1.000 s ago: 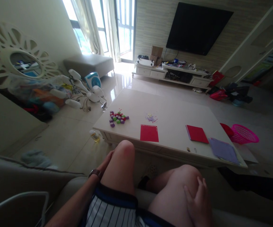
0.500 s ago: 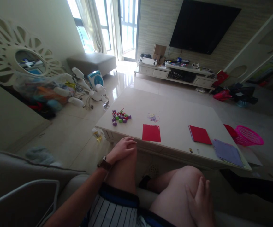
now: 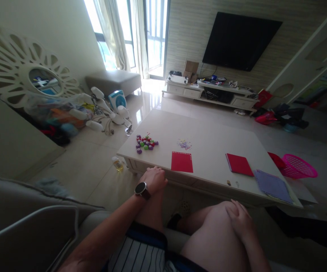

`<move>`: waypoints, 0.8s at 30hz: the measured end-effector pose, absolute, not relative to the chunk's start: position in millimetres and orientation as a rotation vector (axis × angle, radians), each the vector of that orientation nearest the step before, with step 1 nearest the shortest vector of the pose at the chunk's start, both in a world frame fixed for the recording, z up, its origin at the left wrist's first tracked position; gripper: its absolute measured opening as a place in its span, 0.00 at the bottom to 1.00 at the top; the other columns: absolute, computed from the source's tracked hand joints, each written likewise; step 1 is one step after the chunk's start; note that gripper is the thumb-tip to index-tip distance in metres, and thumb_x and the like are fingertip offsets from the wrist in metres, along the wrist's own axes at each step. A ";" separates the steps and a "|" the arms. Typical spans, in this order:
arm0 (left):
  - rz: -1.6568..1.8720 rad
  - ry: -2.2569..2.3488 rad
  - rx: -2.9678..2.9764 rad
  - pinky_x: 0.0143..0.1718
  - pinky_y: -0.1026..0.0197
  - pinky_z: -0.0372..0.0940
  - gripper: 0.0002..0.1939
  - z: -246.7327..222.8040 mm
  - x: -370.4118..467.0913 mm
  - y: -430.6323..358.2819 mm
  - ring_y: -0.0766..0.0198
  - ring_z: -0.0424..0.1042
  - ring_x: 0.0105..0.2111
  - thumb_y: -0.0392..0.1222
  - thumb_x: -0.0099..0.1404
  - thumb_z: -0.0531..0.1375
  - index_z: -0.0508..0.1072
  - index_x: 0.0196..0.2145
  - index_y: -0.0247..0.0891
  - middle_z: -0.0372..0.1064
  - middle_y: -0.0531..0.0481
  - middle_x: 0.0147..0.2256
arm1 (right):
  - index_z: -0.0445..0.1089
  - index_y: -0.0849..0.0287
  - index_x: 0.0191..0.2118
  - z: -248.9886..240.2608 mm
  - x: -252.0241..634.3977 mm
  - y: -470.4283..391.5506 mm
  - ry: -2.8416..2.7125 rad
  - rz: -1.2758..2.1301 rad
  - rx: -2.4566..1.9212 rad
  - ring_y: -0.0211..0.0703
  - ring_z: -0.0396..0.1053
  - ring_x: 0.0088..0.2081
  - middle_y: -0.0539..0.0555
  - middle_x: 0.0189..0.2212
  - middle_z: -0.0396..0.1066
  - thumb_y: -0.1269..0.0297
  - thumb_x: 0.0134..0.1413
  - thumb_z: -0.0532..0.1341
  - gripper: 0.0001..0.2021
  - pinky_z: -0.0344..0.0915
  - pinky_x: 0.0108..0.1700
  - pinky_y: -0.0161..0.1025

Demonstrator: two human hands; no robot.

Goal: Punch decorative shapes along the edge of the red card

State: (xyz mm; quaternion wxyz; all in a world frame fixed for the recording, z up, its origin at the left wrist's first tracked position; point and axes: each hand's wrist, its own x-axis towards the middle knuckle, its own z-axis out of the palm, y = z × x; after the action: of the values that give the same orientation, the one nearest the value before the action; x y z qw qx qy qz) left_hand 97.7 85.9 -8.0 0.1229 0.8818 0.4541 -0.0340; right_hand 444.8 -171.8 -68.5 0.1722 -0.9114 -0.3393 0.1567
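My left hand [image 3: 155, 179], with a watch [image 3: 141, 188] on its wrist, rests on my left knee, its fingers draped over the kneecap. My right hand [image 3: 240, 218] lies on the outer side of my right knee, fingers extended. Neither holds anything. On the white coffee table [image 3: 208, 138] before me is a red sheet of paper [image 3: 182, 162] with small holes along its top and right edges. Behind it lies a scatter of tiny paper bits [image 3: 184, 144]. To the left is a cluster of purple, green and red pieces [image 3: 145, 143] resembling craft punches.
A red stack of paper [image 3: 239, 164] and a purple stack [image 3: 273, 186] lie at the table's right, near two small items [image 3: 233, 183]. A pink basket [image 3: 299, 166] stands beyond. On the floor are a bottle [image 3: 117, 164] and, at right, another person's dark-clothed leg [image 3: 302, 226].
My left hand has turned and slid forward on the knee, showing the watch face. My right hand has shifted forward over the right knee. The view has tilted slightly up; the table things stay put.
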 end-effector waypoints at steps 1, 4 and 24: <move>-0.151 1.343 2.539 0.52 0.46 0.71 0.15 -7.9 98.9 91.7 0.45 0.79 0.50 0.48 0.69 0.61 0.84 0.39 0.37 0.82 0.36 0.45 | 0.73 0.65 0.65 -67.5 448.9 -168.3 -0.972 0.474 -2.570 0.68 0.65 0.69 0.68 0.70 0.65 0.41 0.55 0.50 0.41 0.60 0.70 0.58; -0.270 1.378 2.466 0.50 0.49 0.73 0.15 -5.4 103.6 104.9 0.45 0.81 0.49 0.47 0.67 0.62 0.85 0.41 0.36 0.82 0.34 0.46 | 0.75 0.63 0.63 -68.0 453.0 -164.8 -0.973 0.479 -2.531 0.67 0.66 0.68 0.66 0.69 0.68 0.40 0.54 0.51 0.40 0.60 0.70 0.58; -0.117 1.517 2.623 0.61 0.12 0.53 0.31 -7.7 80.5 45.5 0.26 0.44 0.75 0.48 0.70 0.58 0.71 0.68 0.40 0.54 0.33 0.75 | 0.69 0.64 0.68 -98.7 431.4 -181.4 -1.070 0.171 -2.516 0.65 0.55 0.74 0.65 0.72 0.62 0.45 0.64 0.43 0.39 0.51 0.75 0.61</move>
State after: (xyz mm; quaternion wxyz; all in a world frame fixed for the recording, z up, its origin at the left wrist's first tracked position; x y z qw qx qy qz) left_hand 80.5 45.5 -7.7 0.0545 0.8638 0.4994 -0.0386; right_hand 431.4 -181.4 -98.7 0.1995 -0.9000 -0.3828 0.0611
